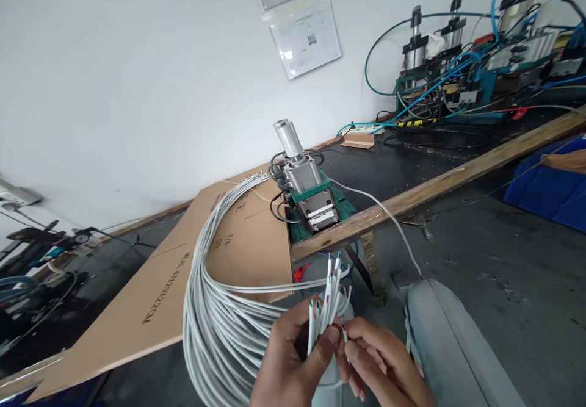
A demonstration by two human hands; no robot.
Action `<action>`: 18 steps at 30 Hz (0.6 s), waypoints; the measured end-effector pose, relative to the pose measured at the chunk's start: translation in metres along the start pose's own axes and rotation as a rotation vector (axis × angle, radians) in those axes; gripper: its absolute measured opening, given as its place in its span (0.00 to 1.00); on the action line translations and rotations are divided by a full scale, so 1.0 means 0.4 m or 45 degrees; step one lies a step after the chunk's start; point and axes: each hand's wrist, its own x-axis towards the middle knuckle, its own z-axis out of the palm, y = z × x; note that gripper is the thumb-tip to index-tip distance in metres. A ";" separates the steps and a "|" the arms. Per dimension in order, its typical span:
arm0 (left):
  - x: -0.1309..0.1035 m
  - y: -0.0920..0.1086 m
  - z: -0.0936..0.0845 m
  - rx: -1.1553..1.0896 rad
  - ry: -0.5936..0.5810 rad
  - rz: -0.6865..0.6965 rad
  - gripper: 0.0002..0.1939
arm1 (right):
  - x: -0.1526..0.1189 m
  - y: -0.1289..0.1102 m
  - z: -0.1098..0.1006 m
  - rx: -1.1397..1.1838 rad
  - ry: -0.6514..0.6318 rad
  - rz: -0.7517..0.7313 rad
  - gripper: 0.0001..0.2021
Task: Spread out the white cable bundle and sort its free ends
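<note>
A thick bundle of grey cables curves down from the cardboard sheet and off its front edge toward my hands. My left hand is closed round several white cable ends, which point upward and show small coloured wire tips. Just right of it, my right hand pinches one thin white cable end between thumb and forefinger. Behind the hands, at the table's edge, stands a silver and green pneumatic machine.
The flat cardboard covers the table's left part. A wooden edge strip runs to the right. More machines with blue hoses stand at the back right. A blue bin is at the far right. My trousered leg shows below.
</note>
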 end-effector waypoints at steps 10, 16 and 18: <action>0.025 -0.006 0.002 0.070 -0.239 -0.031 0.09 | 0.016 0.003 -0.022 -0.112 -0.167 -0.112 0.23; 0.037 -0.003 0.001 0.357 -0.308 0.065 0.08 | 0.024 -0.031 -0.060 -0.673 -0.198 -0.228 0.21; 0.037 -0.006 -0.004 0.378 -0.299 0.091 0.09 | 0.022 -0.034 -0.059 -0.702 -0.199 -0.239 0.20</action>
